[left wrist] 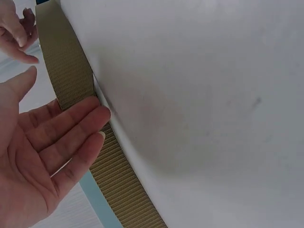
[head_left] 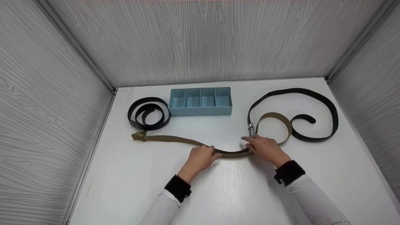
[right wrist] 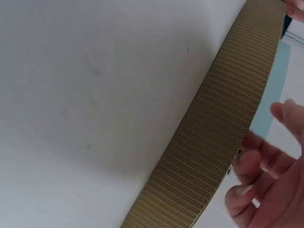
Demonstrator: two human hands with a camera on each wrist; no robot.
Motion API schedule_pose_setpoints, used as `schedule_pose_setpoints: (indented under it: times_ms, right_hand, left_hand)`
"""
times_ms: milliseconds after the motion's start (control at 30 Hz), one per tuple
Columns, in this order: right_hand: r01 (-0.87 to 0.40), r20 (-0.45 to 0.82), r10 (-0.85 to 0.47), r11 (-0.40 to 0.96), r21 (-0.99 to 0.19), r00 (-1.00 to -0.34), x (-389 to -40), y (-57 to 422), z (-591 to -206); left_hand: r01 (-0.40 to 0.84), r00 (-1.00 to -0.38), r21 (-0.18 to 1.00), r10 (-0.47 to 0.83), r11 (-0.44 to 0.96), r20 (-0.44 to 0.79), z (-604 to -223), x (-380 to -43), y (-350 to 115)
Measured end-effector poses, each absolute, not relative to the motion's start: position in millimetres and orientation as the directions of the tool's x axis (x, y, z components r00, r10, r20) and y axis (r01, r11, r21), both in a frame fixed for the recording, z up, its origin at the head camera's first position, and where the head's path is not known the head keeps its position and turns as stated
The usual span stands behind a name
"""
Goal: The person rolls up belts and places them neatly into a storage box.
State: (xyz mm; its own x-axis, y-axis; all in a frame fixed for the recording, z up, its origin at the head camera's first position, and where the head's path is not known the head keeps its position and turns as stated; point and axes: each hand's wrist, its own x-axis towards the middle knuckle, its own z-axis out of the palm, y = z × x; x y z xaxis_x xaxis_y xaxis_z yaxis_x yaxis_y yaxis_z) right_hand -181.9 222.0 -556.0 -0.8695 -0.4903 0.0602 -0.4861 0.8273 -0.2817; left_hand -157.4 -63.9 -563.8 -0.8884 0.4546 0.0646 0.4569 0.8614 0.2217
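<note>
A tan webbing belt stands on its edge across the white table, its buckle at the left end and a loose loop at the right. My left hand is at its middle; in the left wrist view, nearly straight fingers lie against the ribbed webbing, thumb apart. Farther right, my right hand is beside the same belt. Its fingers bend loosely at the webbing's edge, with thumb and forefinger spread. Close beyond this hand is the silver buckle of a black belt.
A light blue box with several compartments stands at the back centre. Left of it lies a coiled black belt, close to its side. The black belt on the right curves around the tan loop. Grey wood-grain panels enclose the table on three sides.
</note>
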Motion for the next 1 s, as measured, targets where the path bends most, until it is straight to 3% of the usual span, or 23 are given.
schedule_pose_setpoints:
  times_ms: [133, 300, 600, 767, 867, 1000]
  right_hand:
    - [-0.438, 0.031, -0.443, 0.869, -0.228, -0.896, -195, 229, -557]
    - [-0.351, -0.04, -0.37, 0.908, -0.229, -0.928, -214, 249, -557]
    - [-0.212, -0.211, -0.271, 0.941, -0.266, -0.939, -236, 265, -550]
    - [-0.324, -0.058, -0.364, 0.882, -0.341, -0.93, -215, 242, -542]
    - [-0.467, 0.032, -0.49, 0.806, -0.364, -0.871, -195, 223, -541]
    - [-0.579, 0.033, -0.611, 0.73, -0.363, -0.791, -172, 206, -548]
  left_hand:
    - [0.379, -0.925, 0.202, 0.368, 0.903, 0.091, -568, -161, -59]
    - [0.242, -0.97, 0.283, 0.223, 0.928, 0.098, -571, -168, -60]
    - [0.174, -0.984, 0.334, 0.149, 0.926, 0.098, -573, -179, -67]
    - [0.137, -0.988, 0.34, 0.102, 0.931, 0.119, -572, -180, -64]
    - [0.128, -0.988, 0.35, 0.09, 0.928, 0.123, -570, -179, -63]
    - [0.156, -0.986, 0.4, 0.118, 0.903, 0.119, -566, -176, -61]
